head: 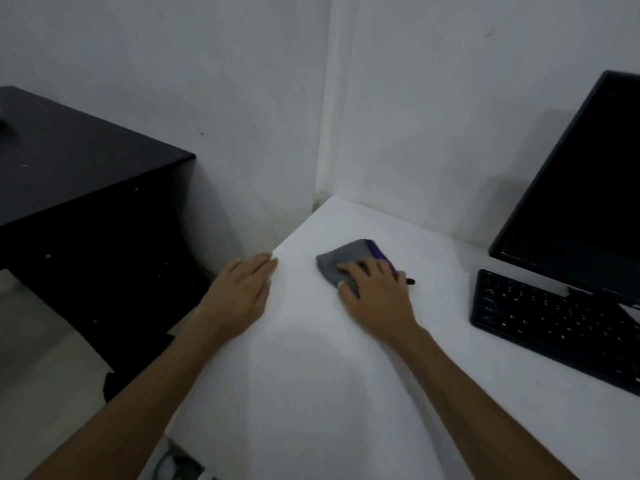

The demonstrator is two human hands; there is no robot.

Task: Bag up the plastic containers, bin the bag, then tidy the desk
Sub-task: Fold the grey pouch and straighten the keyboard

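Observation:
A grey cloth with a purple edge (343,258) lies on the white desk (311,375) near its far left corner. My right hand (375,292) lies flat on the cloth's near part, fingers spread and pressing it to the desk. My left hand (242,294) rests flat on the desk's left edge, fingers straight and pointing toward the corner. A small dark object (410,281) sticks out just right of my right hand. No plastic containers or bag are in view.
A black keyboard (554,323) and a dark monitor (588,188) stand at the right of the desk. A black desk (76,168) stands to the left across a gap. White walls meet behind the corner.

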